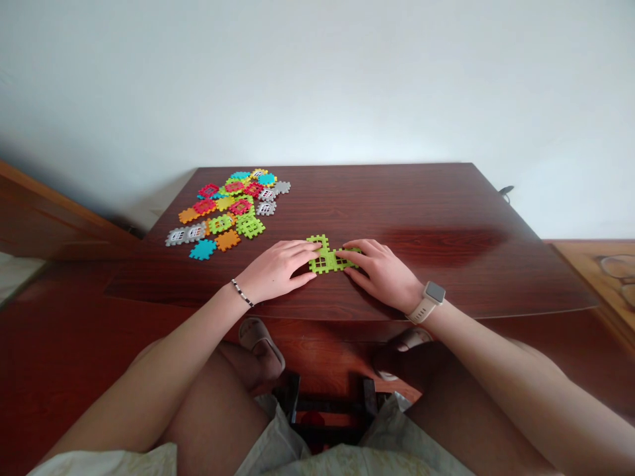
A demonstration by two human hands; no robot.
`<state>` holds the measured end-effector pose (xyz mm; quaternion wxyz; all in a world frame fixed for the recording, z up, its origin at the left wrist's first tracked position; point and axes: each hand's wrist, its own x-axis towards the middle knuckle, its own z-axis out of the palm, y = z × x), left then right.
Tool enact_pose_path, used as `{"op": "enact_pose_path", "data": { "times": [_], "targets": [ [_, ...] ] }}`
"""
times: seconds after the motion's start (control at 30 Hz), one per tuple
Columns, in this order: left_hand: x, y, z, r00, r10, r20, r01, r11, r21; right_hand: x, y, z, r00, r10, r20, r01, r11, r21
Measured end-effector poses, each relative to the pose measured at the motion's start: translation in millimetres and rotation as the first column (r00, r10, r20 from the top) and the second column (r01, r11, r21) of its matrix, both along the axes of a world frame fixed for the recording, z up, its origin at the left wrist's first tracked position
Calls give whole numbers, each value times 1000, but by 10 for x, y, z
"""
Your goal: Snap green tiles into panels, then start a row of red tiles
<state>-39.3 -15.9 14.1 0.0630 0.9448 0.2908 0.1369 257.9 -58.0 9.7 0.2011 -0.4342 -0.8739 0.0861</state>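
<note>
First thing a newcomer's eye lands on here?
Probably the bright pile of multicoloured plastic tiles, at the far left of the glossy dark-red wooden table. Next come the left hand and right hand, resting on lime-green plastic tiles near the table's front edge. A smartwatch on the right wrist also stands out.
</note>
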Motion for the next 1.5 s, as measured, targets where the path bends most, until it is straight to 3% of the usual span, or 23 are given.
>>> {"op": "enact_pose_path", "data": {
  "times": [0.77,1.5],
  "targets": [
    [-42,29,-7,998,29,63,-29,1000,-8,13,14,-37,1000,-8,-16,8,1000,3],
    [-14,8,27,998,10,59,-15,997,79,-12,-3,-51,999,-20,-25,20,999,31]
  ]
}}
